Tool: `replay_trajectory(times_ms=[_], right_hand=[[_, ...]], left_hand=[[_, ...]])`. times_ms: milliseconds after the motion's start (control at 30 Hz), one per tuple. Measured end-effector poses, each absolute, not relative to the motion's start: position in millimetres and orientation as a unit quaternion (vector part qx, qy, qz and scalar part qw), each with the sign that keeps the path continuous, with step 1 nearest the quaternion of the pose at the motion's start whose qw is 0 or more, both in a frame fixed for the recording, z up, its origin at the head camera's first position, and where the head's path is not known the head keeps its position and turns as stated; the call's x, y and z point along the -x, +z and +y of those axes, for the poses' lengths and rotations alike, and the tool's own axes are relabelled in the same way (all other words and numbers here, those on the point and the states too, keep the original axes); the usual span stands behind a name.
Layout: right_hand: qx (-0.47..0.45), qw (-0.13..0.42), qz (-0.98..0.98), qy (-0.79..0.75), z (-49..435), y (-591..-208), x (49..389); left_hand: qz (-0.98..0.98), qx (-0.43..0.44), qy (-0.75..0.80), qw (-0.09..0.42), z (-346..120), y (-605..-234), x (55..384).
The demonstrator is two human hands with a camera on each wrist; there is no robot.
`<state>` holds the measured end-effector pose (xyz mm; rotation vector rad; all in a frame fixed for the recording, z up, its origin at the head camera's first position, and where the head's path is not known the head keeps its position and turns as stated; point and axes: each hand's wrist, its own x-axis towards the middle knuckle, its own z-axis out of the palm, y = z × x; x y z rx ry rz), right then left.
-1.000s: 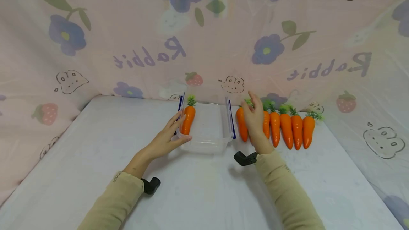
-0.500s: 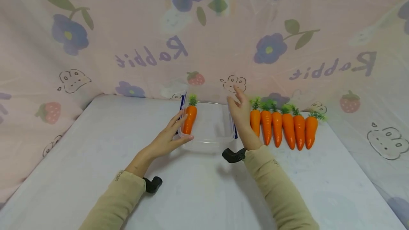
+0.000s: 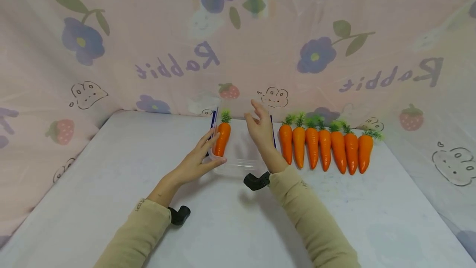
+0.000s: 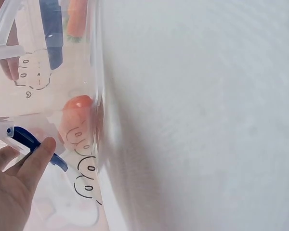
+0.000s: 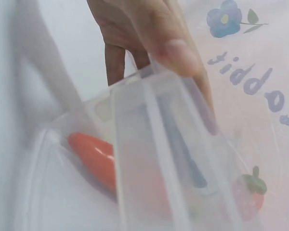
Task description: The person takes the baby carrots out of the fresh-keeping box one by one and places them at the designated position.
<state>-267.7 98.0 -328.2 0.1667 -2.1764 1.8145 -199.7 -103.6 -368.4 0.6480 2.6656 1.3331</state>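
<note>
On the table stands a clear plastic container point(image 3: 236, 169) with blue-edged side flaps. One orange carrot point(image 3: 222, 139) with a green top lies along its left side. My left hand point(image 3: 193, 162) holds the container's near left corner. In the left wrist view its thumb rests by a blue clip point(image 4: 26, 137); the right wrist view also shows this hand point(image 5: 149, 29) at the container's wall. My right hand point(image 3: 262, 131) is raised over the container's right side, fingers loosely bent and nothing in them. It hides part of the right wall.
Several carrots point(image 3: 325, 150) lie side by side to the right of the container, tops toward the back. A pink printed cloth point(image 3: 238, 53) hangs behind the white table point(image 3: 208, 235). A black wrist camera point(image 3: 256, 181) juts from the right wrist.
My right hand has moved left from above the carrot row to over the container, uncovering the row's left end. The left hand, the container and its carrot have stayed put.
</note>
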Motion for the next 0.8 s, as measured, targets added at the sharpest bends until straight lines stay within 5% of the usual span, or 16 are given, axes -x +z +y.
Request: replay_trajectory(times_ms=[367, 800], right_hand=[[-0.084, 0.133, -0.797, 0.583, 81, -337, 274], [-0.135, 0.033, -0.894, 0.426, 71, -349, 281]], left_hand=[[0.871, -0.215, 0.44, 0.044, -104, -370, 201], [0.872, -0.219, 0.436, 0.038, -104, -372, 201]])
